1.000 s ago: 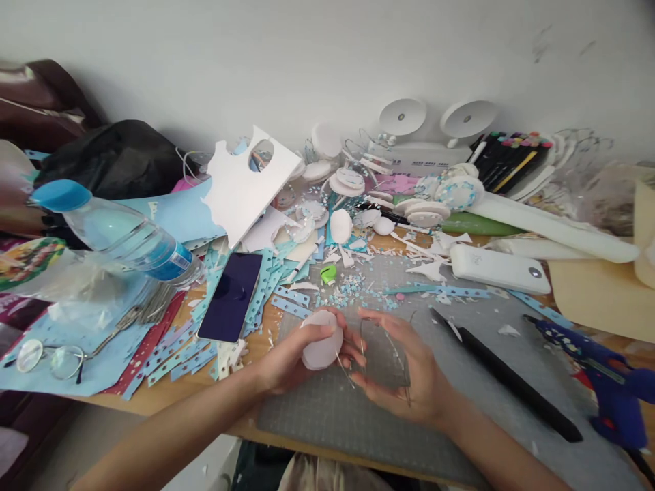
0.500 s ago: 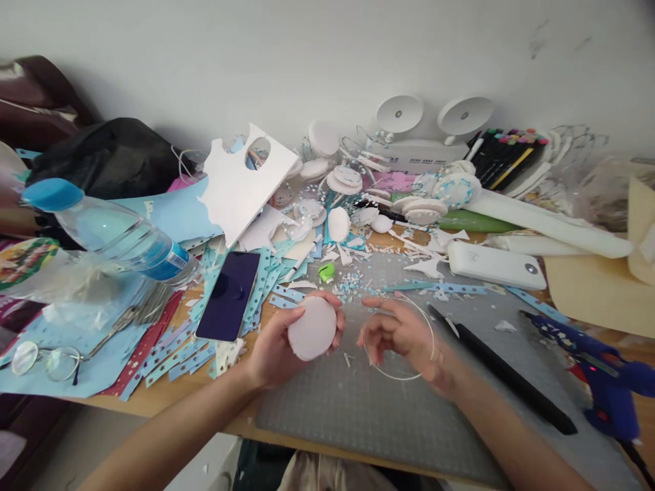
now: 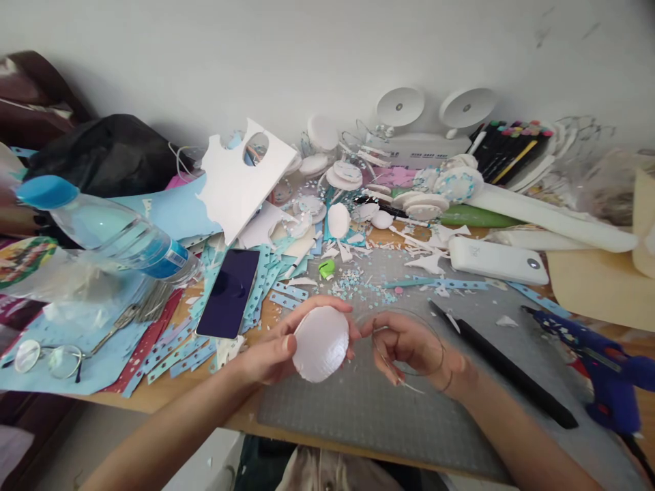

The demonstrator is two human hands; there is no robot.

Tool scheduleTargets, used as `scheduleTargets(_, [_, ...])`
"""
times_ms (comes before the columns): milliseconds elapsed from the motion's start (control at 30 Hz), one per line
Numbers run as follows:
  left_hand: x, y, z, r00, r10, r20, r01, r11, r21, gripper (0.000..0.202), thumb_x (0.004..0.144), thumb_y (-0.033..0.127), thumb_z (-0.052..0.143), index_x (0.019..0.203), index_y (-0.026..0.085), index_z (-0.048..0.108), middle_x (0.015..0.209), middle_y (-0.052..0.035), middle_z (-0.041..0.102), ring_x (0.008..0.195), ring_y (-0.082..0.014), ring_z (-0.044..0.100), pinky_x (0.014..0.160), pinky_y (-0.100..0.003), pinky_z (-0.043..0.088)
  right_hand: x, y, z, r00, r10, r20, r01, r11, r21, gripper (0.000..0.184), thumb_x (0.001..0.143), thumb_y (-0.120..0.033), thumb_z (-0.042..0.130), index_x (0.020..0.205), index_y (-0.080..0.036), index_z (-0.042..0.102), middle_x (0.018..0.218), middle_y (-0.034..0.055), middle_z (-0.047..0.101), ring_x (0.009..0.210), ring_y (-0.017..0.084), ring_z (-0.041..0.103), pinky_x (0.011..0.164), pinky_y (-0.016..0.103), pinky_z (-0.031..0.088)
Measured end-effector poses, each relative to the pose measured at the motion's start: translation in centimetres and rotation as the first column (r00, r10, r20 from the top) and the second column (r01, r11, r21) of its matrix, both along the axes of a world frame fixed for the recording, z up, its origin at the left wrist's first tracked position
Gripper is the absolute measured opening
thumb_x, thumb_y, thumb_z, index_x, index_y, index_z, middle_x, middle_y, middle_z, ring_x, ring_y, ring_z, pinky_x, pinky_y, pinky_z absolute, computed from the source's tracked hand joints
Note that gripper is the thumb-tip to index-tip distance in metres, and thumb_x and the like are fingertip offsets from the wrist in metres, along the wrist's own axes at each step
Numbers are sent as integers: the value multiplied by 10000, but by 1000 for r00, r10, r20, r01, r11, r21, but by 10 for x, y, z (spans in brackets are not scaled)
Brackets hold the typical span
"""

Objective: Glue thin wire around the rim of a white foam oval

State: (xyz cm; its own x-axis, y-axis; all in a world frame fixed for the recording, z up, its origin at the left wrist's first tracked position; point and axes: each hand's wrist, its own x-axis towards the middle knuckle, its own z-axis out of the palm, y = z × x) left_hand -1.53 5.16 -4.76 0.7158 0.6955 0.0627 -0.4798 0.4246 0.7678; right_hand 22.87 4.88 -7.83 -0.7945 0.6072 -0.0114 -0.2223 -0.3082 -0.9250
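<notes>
A round white foam disc (image 3: 321,344) rests in my left hand (image 3: 272,356), its fingers wrapped behind it and the thumb at its left edge. The face of the disc is turned up and catches a shine. Just to the right, my right hand (image 3: 409,346) has its fingers curled round a thin wire (image 3: 432,326), which loops over the hand towards the wrist. The fingertips of my right hand are close to the disc's right edge; whether they touch my left fingers I cannot tell. Both hands are above the grey cutting mat (image 3: 348,416).
On the right lie a black-handled knife (image 3: 512,368) and a blue glue gun (image 3: 608,368). A white power bank (image 3: 496,260) lies beyond. To the left are a phone (image 3: 228,293), a water bottle (image 3: 127,232) and glasses (image 3: 48,358). Foam scraps and decorated discs crowd the back.
My left hand has moved slightly right and tilted the disc, which now shines. The wire ring has turned in my right hand, which has shifted a little right and down.
</notes>
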Motion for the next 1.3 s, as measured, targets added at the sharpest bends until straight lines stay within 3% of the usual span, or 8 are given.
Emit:
scheduleTargets(133, [2, -2, -4, 999, -45, 30, 45, 999, 21, 806, 644, 735, 683, 1257, 228, 547, 1130, -127, 584, 865, -215, 625, 689, -282, 485, 0, -3, 4, 995, -102, -4, 102, 994, -36, 821, 705, -854, 495, 1145, -162, 539, 649, -19, 530, 521, 110, 432, 502, 249, 314])
scheduleTargets(333, [4, 0, 1, 995, -93, 44, 92, 996, 19, 789, 614, 640, 780, 1260, 259, 534, 1141, -100, 585, 915, -209, 636, 717, -269, 492, -6, -6, 13, 984, -176, -4, 176, 984, -39, 804, 720, -852, 474, 1120, -161, 577, 621, -33, 493, 504, 105, 407, 494, 245, 286])
scheduleTargets(600, [4, 1, 0, 992, -88, 85, 90, 996, -18, 735, 558, 534, 860, 1175, 254, 577, 1182, -79, 587, 944, -194, 642, 735, -254, 514, -7, -6, 16, 910, -414, 26, 413, 910, 36, 754, 765, -831, 428, 1071, -176, 643, 569, -39, 426, 486, 117, 371, 495, 266, 260])
scheduleTargets(867, [4, -1, -4, 999, -43, -9, 43, 999, -31, 821, 573, 715, 740, 1174, 180, 576, 1079, -127, 620, 845, -198, 636, 670, -273, 548, -6, -12, 16, 834, -551, 7, 540, 820, 188, 675, 737, -801, 529, 1118, -248, 603, 692, -4, 533, 520, 140, 410, 480, 276, 294])
scheduleTargets(1000, [6, -2, -7, 998, 30, -47, -29, 1000, 6, 844, 619, 822, 590, 1155, 170, 593, 1012, -118, 631, 767, -173, 622, 610, -251, 547, -7, -15, 13, 826, -563, 24, 543, 807, 231, 687, 752, -812, 495, 1145, -257, 591, 697, -2, 540, 537, 143, 420, 493, 278, 291])
scheduleTargets(1100, [5, -1, -8, 988, 91, -125, -84, 995, 59, 891, 661, 831, 526, 1300, 211, 500, 1035, -121, 628, 788, -189, 622, 620, -264, 538, -8, -16, 12, 833, -552, 50, 522, 812, 260, 687, 773, -806, 470, 1171, -257, 578, 667, -14, 526, 553, 146, 423, 517, 280, 290])
scheduleTargets(1167, [4, -1, -6, 981, 104, -163, -91, 992, 85, 910, 656, 800, 578, 1361, 244, 431, 1067, -118, 614, 830, -200, 614, 643, -267, 524, -8, -15, 12, 827, -557, 73, 520, 808, 277, 694, 778, -806, 464, 1188, -255, 563, 670, -20, 517, 563, 144, 420, 531, 280, 295])
scheduleTargets(1300, [5, 1, 0, 982, 80, -172, -61, 992, 114, 773, 631, 651, 750, 1255, 247, 538, 1140, -97, 572, 890, -183, 586, 691, -230, 472, -10, -15, 16, 804, -579, 135, 505, 784, 361, 764, 726, -825, 511, 1202, -227, 536, 712, -12, 507, 617, 154, 436, 576, 286, 333])
